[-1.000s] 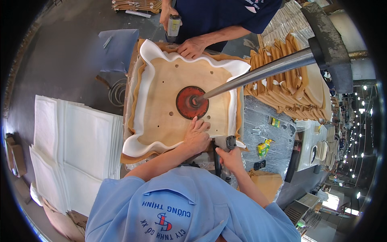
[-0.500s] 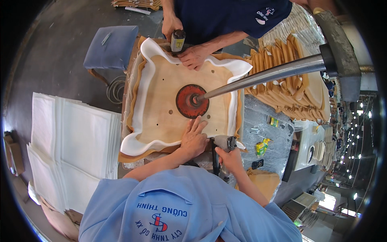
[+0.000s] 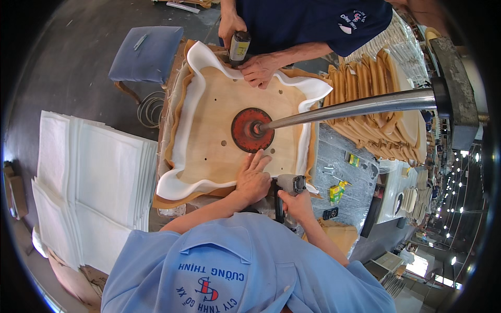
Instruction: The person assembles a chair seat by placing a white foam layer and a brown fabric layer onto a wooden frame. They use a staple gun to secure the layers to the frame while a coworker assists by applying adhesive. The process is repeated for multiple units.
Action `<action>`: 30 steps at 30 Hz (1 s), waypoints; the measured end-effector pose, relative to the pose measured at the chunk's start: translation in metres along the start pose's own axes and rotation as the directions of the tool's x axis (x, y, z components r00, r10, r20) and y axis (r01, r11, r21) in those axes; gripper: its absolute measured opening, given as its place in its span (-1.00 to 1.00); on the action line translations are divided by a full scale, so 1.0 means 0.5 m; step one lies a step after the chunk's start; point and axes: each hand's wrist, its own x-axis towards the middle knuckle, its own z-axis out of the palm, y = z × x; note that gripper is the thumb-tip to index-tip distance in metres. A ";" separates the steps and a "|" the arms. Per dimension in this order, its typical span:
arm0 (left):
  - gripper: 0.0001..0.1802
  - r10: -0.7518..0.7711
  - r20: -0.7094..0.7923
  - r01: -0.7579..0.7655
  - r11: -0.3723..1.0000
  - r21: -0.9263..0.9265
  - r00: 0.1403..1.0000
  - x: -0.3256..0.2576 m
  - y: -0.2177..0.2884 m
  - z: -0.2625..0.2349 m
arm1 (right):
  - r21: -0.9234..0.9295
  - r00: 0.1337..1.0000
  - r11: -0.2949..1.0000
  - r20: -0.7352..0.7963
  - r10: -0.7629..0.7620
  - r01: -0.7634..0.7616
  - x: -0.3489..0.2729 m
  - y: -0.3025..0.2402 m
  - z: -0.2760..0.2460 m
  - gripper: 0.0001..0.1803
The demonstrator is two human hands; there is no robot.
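Observation:
My left hand [image 3: 253, 180] lies flat, fingers spread, on the near edge of a pale wooden seat board [image 3: 219, 122]. My right hand [image 3: 298, 204] grips a grey pneumatic stapler [image 3: 286, 189] at the board's near right corner. White foam [image 3: 175, 183] and a tan cover [image 3: 180, 91] curl up around the board. A red press disc [image 3: 252, 130] on a steel arm [image 3: 355, 107] pins the board's middle. Across from me a co-worker in a dark blue shirt holds a stapler [image 3: 239, 47] at the far rim, the other hand [image 3: 260, 69] pressing the foam.
A stack of white sheets [image 3: 88, 177] lies at left. A blue padded stool [image 3: 148, 46] and a hose coil [image 3: 150, 109] sit at far left. Stacked tan seat covers [image 3: 376, 99] fill the right. Small staple boxes [image 3: 338, 192] rest on the grey bench.
The co-worker's stapler has come down to the foam at the far rim. My hands have stayed at the near edge.

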 end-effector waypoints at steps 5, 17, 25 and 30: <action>-0.72 0.014 -0.015 -0.014 1.000 -0.005 1.000 0.002 0.004 0.001 | 0.030 1.000 0.999 -0.013 -0.023 0.024 -0.010 -0.025 0.004 -0.70; -0.74 0.108 0.023 -0.108 0.994 -0.019 0.994 -0.052 0.074 -0.105 | 0.182 0.979 0.978 -0.189 -0.071 0.106 -0.086 0.031 0.055 -0.73; -0.62 0.007 0.051 -0.016 0.984 0.179 0.999 -0.219 -0.035 -0.232 | 0.151 0.979 0.985 -0.196 -0.056 0.086 -0.067 0.039 0.061 -0.66; -0.60 0.222 0.064 -0.231 0.953 0.197 0.973 -0.215 -0.081 -0.243 | 0.046 0.939 0.979 -0.298 -0.175 0.197 -0.043 0.054 0.055 -0.59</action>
